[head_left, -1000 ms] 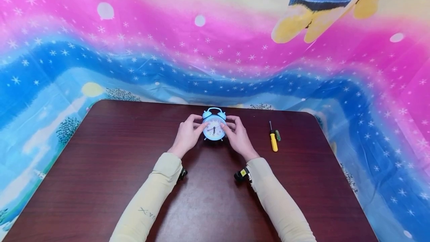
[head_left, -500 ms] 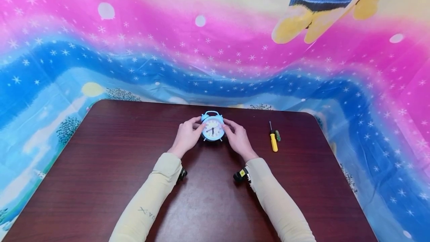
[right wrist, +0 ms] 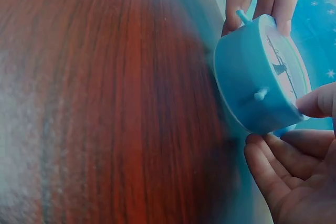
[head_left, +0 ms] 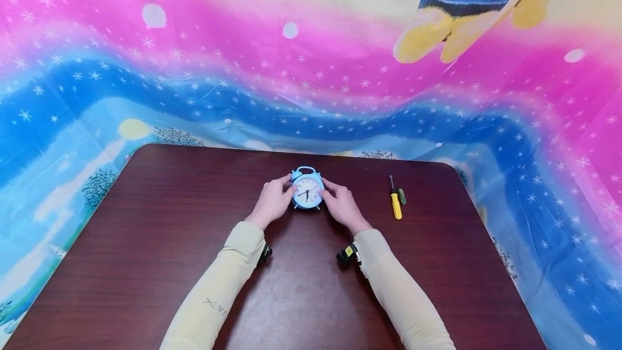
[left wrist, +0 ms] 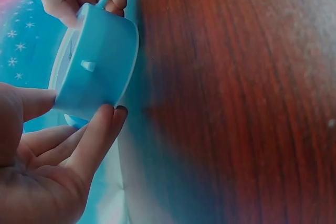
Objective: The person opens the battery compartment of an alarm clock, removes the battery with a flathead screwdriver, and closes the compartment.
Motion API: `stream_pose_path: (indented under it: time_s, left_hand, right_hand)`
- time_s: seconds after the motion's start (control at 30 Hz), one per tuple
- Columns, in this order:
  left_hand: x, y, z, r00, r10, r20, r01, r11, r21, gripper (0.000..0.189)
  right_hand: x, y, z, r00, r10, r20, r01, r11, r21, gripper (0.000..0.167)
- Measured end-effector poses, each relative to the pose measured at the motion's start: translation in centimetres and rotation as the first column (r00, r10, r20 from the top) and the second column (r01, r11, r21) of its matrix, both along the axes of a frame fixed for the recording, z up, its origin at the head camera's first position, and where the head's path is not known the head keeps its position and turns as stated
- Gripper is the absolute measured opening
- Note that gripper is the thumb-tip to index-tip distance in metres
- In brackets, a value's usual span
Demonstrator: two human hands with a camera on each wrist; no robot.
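Note:
A light blue twin-bell alarm clock [head_left: 307,192] with a white dial is near the table's far edge, its face towards me and its handle on top. My left hand [head_left: 274,201] grips its left side, thumb by the front rim and fingers behind. On the opposite side my right hand [head_left: 343,205] holds it in the same way. Both wrist views show the underside of the clock [left wrist: 100,59], with small feet sticking out. In the right wrist view, the right thumb presses the rim of the clock [right wrist: 247,77]. Whether its feet touch the table cannot be told.
A yellow-handled screwdriver [head_left: 396,206] lies on the dark wooden table [head_left: 160,220] to the right. Beside it lies a small green object [head_left: 401,196], too small to identify. A patterned cloth [head_left: 311,96] hangs around the table's far and side edges.
The alarm clock has come slightly nearer to me and a little left, with both hands moving along with it. The fingers have slid lower along its sides. The screwdriver has not moved.

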State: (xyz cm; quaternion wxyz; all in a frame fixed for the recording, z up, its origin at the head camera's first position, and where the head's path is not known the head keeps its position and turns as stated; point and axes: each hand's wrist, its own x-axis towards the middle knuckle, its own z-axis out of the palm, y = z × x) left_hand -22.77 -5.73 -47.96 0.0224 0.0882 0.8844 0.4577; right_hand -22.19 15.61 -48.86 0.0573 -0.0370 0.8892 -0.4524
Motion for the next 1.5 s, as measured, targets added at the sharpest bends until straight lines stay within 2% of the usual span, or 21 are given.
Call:
stream_pose_path:
  time_s: [0.1,0.3,0.53,0.83,1.17,1.5]
  left_hand:
    - [-0.2,0.1,-0.4,1.000,0.012,-0.006,-0.012,1.000,-0.008,0.052]
    - [-0.3,0.2,-1.0,0.997,0.034,-0.076,-0.040,0.996,-0.082,0.045]
    - [-0.5,0.4,-1.1,0.989,0.071,-0.133,-0.080,0.995,-0.064,0.037]
    - [-0.9,0.7,-1.2,0.990,0.089,-0.110,-0.099,0.991,-0.087,0.038]
    - [-1.1,0.9,-1.5,0.983,0.122,-0.139,-0.136,0.986,-0.096,0.033]
    - [-1.5,0.9,-1.3,0.989,0.097,-0.113,-0.106,0.991,-0.082,0.033]
  right_hand:
    - [-0.1,-0.1,-0.1,1.000,0.003,-0.013,-0.003,1.000,0.003,0.053]
    - [-0.5,-0.3,-0.4,0.999,0.021,-0.045,-0.019,0.999,0.034,0.051]
    - [-0.8,-0.6,-0.7,0.995,0.025,-0.093,-0.020,0.998,0.058,0.047]
    - [-0.9,-1.0,-0.4,0.997,0.012,-0.079,-0.008,0.998,0.054,0.044]
    - [-1.7,-1.2,-0.4,0.998,-0.012,-0.059,0.015,0.998,0.060,0.039]
    - [-2.0,-0.9,-0.4,1.000,-0.022,0.002,0.022,0.999,0.026,0.040]
